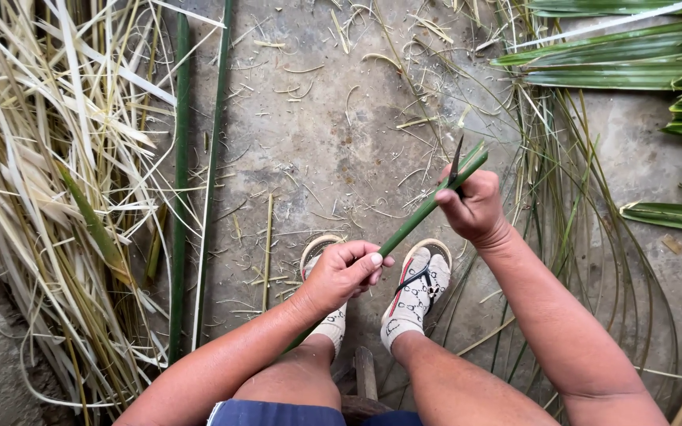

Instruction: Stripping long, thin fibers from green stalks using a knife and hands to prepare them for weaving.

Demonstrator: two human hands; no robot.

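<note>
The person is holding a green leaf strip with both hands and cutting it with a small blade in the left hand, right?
Not quite. The head view shows the blade in the right hand, not the left. The left hand only grips the lower end of the green leaf strip. The rest is right: both hands hold the strip.

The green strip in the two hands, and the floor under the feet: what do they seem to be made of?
The green strip looks like fresh plant material, probably a palm leaf stalk or midrib: smooth, matte green, long and straight, like the fronds nearby. The floor looks like bare concrete: grey, rough, stained and unpolished, though packed earth cannot be ruled out.
</note>
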